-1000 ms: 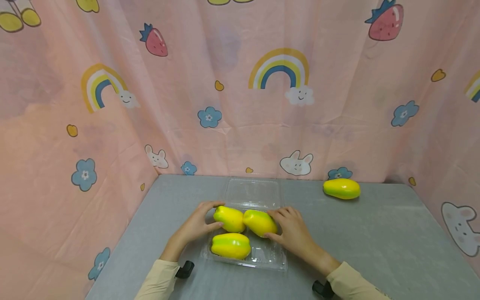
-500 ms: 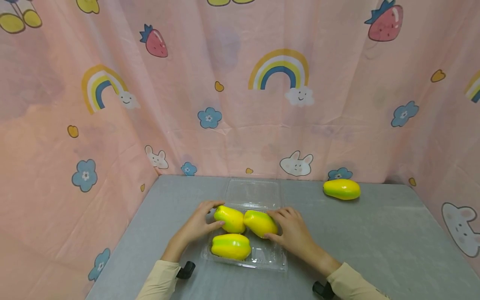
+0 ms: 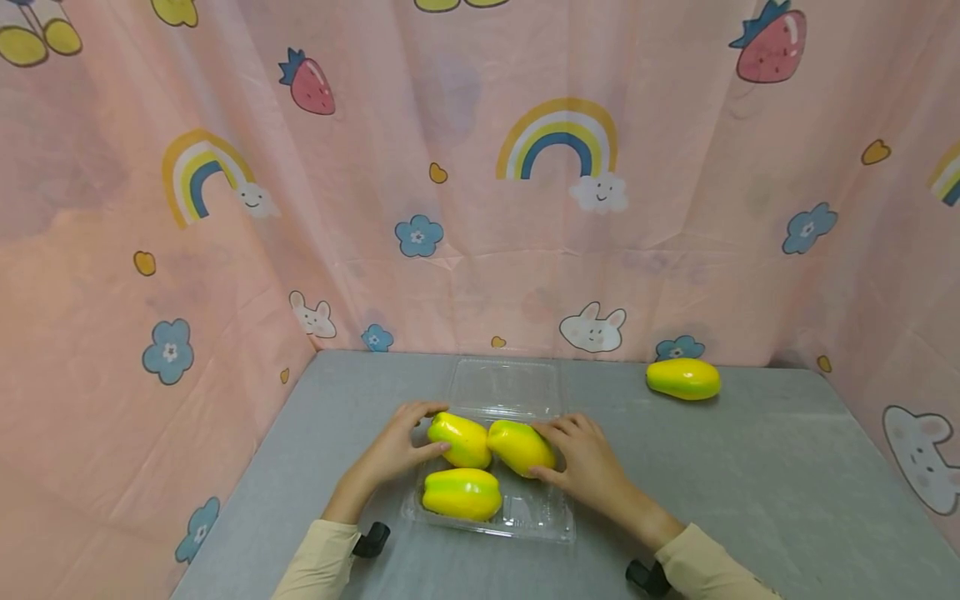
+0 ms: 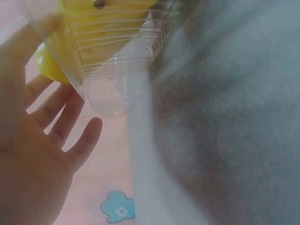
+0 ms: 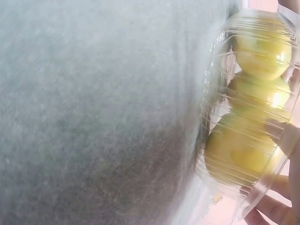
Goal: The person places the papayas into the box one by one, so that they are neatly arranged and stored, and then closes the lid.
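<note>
While between fingers, two plain fruits

Your head view looks forward and down over the table; your wrist views look from low and close through the side of the clear clamshell container, which all three share.

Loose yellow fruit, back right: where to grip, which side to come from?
I'd grip the loose yellow fruit across its middle, closing on its near and far sides, coming from above and in front. It lies lengthwise across the view, its ends are rounded, and the curtain hangs close behind. The right hand is nearer.
</note>
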Motion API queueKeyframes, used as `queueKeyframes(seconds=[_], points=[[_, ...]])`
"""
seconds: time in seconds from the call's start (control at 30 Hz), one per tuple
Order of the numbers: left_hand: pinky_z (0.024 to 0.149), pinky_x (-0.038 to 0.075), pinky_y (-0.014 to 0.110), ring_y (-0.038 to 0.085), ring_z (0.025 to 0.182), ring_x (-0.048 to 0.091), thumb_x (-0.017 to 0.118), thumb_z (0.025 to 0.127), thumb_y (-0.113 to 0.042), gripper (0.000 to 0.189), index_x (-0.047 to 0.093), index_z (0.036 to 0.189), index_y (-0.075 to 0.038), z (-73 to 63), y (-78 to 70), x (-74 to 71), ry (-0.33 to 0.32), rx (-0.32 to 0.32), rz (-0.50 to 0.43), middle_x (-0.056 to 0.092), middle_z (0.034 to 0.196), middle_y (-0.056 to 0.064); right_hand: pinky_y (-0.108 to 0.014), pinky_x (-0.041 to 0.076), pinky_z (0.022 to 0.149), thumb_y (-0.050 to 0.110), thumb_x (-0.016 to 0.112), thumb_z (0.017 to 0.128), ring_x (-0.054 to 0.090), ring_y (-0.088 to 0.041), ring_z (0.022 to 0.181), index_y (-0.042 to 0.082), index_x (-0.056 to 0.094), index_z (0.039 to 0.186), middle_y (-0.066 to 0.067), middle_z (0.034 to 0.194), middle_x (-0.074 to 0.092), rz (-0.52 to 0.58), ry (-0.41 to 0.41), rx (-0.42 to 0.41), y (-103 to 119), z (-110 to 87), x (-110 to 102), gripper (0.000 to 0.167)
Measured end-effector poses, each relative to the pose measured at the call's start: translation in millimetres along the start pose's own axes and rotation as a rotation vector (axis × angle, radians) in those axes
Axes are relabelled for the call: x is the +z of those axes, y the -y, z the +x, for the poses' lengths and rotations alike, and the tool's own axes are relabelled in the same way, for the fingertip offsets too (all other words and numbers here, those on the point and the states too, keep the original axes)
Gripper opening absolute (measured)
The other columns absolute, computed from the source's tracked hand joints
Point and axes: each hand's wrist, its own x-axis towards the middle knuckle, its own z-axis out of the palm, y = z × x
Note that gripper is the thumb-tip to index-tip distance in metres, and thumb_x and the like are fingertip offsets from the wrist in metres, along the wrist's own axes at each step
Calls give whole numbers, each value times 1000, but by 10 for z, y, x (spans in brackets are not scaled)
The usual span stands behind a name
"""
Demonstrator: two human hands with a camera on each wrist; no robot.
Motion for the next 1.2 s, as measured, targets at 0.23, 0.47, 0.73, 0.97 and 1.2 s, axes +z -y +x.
queueKeyframes(seconds=[0.23, 0.47, 0.73, 0.97, 1.2], points=[[107, 45, 49, 21, 125, 50, 77, 86, -31, 59, 55, 138, -14, 2, 9, -8, 5, 16, 1, 59, 133, 0, -50, 47, 99, 50, 84, 72, 57, -22, 107, 15, 66, 128, -1, 113, 70, 6, -17, -14, -7, -3, 3, 69], [107, 45, 49, 21, 125, 50, 77, 86, -31, 59, 56, 138, -14, -2, 6, -10, 3, 22, 3, 60, 131, 0, -45, 47, 96, 47, 82, 75, 57, -19, 103, 15, 67, 126, 0, 115, 73, 38, -7, -28, -45, 21, -18, 62], [106, 46, 49, 21, 125, 50, 77, 86, -30, 59, 56, 138, -14, -4, 0, -10, 0, 24, 3, 60, 131, 0, -45, 48, 96, 48, 79, 78, 57, -18, 104, 16, 67, 126, 0, 116, 72, 33, 17, -36, -71, 34, -44, 59], [107, 45, 50, 22, 125, 50, 78, 85, -31, 60, 56, 138, -14, -20, -4, -25, -3, 24, -15, 59, 132, 0, -46, 48, 99, 49, 83, 73, 58, -20, 108, 16, 66, 127, 0, 117, 71, 42, -10, -48, -91, 22, -20, 66], [105, 47, 51, 23, 125, 51, 80, 83, -31, 59, 57, 136, -16, -143, -11, -95, -85, 78, 9, 59, 133, 0, -47, 52, 97, 47, 86, 70, 58, -21, 111, 17, 65, 129, -2, 121, 67, 90, -55, -70, -119, -7, -21, 69]])
